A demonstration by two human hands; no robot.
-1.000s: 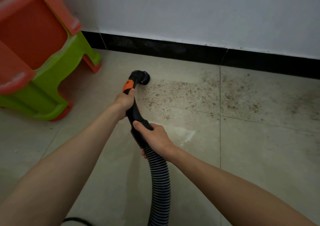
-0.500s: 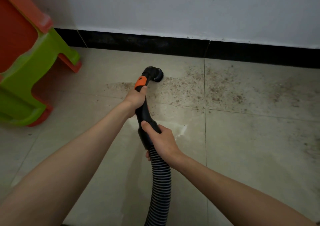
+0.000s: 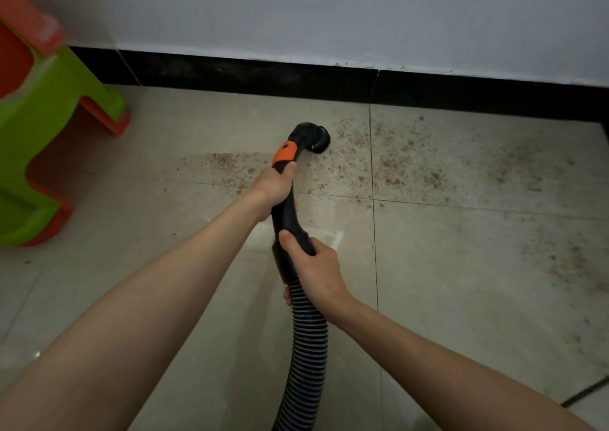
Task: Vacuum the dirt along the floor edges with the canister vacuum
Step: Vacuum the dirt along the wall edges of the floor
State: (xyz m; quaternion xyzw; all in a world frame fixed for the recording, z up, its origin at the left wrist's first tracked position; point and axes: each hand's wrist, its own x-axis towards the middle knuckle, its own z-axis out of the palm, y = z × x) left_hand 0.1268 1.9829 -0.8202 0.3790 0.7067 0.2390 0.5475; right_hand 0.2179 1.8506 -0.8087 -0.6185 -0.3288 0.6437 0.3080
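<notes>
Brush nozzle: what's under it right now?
The brush nozzle sits on beige floor tile, with brown dirt scattered beside it. Whatever lies directly beneath the brush head is covered, so dirt there cannot be confirmed.

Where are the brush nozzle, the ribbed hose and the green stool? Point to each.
brush nozzle point(image 3: 317, 135): head view, on the round black brush head.
ribbed hose point(image 3: 308, 348): head view, on the corrugated section below the right hand.
green stool point(image 3: 49, 100): head view, on its green leg panel.

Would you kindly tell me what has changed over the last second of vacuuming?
The brush nozzle has swept right along the dirt, away from the stool, leaving a thinner trail behind. The left hand still grips the handle, the right hand the hose cuff.
</notes>
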